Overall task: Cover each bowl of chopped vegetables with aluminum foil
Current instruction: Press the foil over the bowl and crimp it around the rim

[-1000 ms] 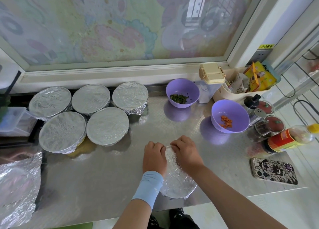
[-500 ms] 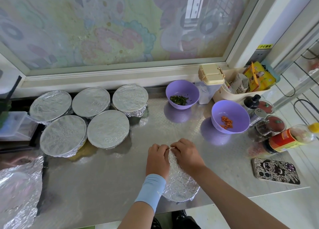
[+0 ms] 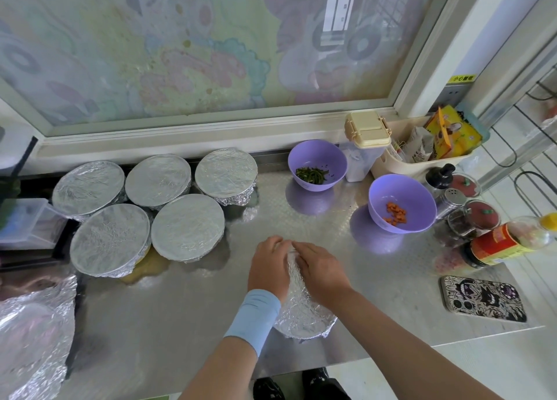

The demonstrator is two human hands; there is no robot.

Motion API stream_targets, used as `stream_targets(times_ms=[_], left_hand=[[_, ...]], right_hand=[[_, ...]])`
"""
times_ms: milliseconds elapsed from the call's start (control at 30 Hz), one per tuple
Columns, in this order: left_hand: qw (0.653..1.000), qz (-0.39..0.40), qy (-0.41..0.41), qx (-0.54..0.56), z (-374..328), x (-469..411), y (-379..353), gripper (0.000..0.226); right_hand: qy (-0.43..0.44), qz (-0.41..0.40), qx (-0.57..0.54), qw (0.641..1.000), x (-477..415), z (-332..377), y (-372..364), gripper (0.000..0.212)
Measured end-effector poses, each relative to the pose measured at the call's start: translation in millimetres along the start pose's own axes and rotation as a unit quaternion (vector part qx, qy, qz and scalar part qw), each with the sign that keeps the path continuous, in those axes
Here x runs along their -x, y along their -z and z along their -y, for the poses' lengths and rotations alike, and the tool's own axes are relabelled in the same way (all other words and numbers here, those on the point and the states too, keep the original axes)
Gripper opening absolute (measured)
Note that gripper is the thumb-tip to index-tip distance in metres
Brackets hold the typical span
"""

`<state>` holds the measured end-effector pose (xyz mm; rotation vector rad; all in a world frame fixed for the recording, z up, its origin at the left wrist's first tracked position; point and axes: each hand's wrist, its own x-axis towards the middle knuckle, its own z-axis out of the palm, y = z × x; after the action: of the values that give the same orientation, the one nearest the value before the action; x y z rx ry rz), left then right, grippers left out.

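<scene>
right now both hands sit at about 6 o'clock on the steel counter [image 3: 187, 309], over a bowl wrapped in a foil sheet [image 3: 304, 315]. the bowl itself is hidden under the foil, which is crimped down round its near rim.

the left hand [image 3: 268, 268], with a pale blue wristband [image 3: 253, 321] behind it, has its knuckles up. its grip is bent over the foil's 12 o'clock edge. the fingertips are blurred there, so it only seems to be pinching the foil. the right hand [image 3: 321, 274] lies across the top of the foil. its fingers are fairly straight and point toward 11 o'clock, the grip spread and pressing down. the two hands almost touch at the far edge.

five foil-covered bowls [image 3: 158, 181] cluster at 10 o'clock, three in the back row and two in front, close together.

two purple bowls are uncovered. one at 1 o'clock [image 3: 301, 155] holds dark green strips [image 3: 312, 175]. the other at 2 o'clock [image 3: 391, 191] holds a few orange dice [image 3: 395, 214].

a crumpled heap of loose foil [image 3: 33, 324] lies at 8 o'clock. a phone [image 3: 482, 298] in a patterned case lies flat at 4 o'clock. a red-labelled bottle [image 3: 506, 243] lies on its side at 3 o'clock.
</scene>
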<state>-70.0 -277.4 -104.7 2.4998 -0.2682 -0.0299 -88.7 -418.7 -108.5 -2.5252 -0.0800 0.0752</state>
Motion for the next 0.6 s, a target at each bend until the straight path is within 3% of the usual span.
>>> stream_targets(times_ms=[167, 267, 400, 500, 600], left_hand=[[0.989, 0.064, -0.047, -0.121, 0.9, 19.2, -9.3, 0.057], [0.983, 0.080, -0.046, -0.159, 0.0, 17.3, -6.3, 0.063], [0.984, 0.112, 0.012, -0.138, 9.0, 33.2, 4.9, 0.072], [0.991, 0.116, 0.047, -0.055, 17.6, 46.6, 9.4, 0.064], [0.994, 0.087, 0.038, -0.062, 14.0, 46.4, 9.7, 0.069]], right_hand=[[0.002, 0.036, 0.041, 0.999, 0.3, -4.3, 1.4, 0.042], [0.020, 0.048, 0.061, 0.997, 1.8, -11.9, 5.0, 0.058], [0.032, 0.060, 0.090, 0.994, 14.3, -16.8, 8.6, 0.068], [0.033, 0.062, 0.082, 0.994, 15.3, -17.6, 7.9, 0.069], [0.034, 0.063, 0.101, 0.992, 15.7, -18.1, 6.6, 0.069]])
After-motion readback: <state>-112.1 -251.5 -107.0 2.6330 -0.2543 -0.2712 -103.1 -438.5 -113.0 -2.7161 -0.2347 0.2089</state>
